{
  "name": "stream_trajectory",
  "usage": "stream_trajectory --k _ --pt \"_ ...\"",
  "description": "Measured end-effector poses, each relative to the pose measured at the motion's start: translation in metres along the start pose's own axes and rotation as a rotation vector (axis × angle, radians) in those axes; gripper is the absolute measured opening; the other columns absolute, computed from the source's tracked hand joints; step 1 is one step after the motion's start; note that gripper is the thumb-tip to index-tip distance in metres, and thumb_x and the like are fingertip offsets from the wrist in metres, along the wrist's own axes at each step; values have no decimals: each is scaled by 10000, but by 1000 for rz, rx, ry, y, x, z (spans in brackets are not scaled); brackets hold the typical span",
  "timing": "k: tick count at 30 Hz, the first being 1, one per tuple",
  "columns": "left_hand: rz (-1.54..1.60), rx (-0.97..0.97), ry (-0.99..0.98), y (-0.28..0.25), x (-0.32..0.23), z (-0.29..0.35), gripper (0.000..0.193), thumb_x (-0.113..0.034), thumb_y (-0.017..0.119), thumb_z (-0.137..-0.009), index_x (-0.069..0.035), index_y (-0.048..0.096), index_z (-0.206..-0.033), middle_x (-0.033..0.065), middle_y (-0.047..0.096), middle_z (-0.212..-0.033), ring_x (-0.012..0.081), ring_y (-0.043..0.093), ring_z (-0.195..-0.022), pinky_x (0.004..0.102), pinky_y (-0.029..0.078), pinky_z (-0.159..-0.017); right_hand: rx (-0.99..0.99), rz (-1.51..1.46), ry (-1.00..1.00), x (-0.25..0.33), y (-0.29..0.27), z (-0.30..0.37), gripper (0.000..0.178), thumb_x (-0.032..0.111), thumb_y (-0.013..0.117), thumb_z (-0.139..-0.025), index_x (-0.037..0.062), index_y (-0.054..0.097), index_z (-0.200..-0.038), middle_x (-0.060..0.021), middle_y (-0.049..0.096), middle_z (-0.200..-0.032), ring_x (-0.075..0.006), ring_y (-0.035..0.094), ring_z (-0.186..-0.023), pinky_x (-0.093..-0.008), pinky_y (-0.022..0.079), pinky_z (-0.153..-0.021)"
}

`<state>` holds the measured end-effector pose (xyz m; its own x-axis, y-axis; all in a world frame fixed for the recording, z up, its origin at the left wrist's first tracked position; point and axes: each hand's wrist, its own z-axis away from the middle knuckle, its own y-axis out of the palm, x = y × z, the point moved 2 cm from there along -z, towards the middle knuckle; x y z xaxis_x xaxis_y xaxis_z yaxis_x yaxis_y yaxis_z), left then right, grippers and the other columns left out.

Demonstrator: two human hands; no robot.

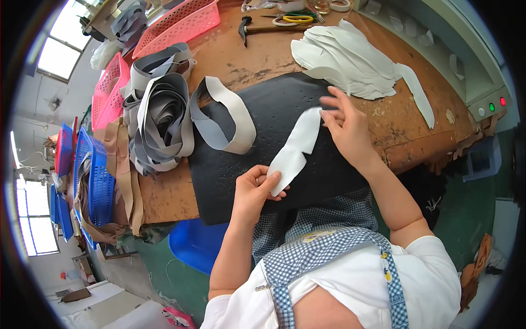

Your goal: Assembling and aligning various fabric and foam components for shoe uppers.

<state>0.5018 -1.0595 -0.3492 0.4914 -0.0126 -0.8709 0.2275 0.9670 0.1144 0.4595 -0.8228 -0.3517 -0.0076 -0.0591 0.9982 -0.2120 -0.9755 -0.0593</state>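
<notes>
A white, flat cut piece (296, 151) with notched edges slants above a black mat (230, 189). My left hand (256, 189) pinches its lower end between thumb and fingers. At its upper end is my right hand (346, 123), fingers apart and slightly blurred, with the thumb close beside the tip; whether it touches is hard to tell. A pile of similar white pieces (345, 57) lies just beyond the mat, one strip poking out to the right. Left of the mat's middle stands a loop of grey and off-white band (241, 120).
Coiled grey bands (161, 118) heap up at the table's left. Pink baskets (181, 24) and a blue basket (93, 181) stand beyond them, near hanging tan strips (123, 164). A hammer (263, 28) and yellow-handled scissors (296, 20) lie at the back. A machine housing (471, 71) borders the right.
</notes>
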Motion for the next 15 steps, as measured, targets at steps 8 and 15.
stream_trajectory --k 8,15 --pt "75 43 -22 -5 -11 16 229 -180 650 -933 27 587 -1009 122 692 -794 132 659 -617 215 523 -541 396 586 -696 34 35 62 493 -90 604 -718 25 593 -1197 -166 587 -1255 -342 565 -1174 -409 487 -963" --pt "39 74 106 7 -38 22 241 -165 611 -955 53 594 -1055 125 686 -784 136 666 -626 222 528 -547 332 433 -621 24 31 53 282 -38 648 -788 13 671 -1063 -145 703 -957 -311 697 -879 -364 560 -769"
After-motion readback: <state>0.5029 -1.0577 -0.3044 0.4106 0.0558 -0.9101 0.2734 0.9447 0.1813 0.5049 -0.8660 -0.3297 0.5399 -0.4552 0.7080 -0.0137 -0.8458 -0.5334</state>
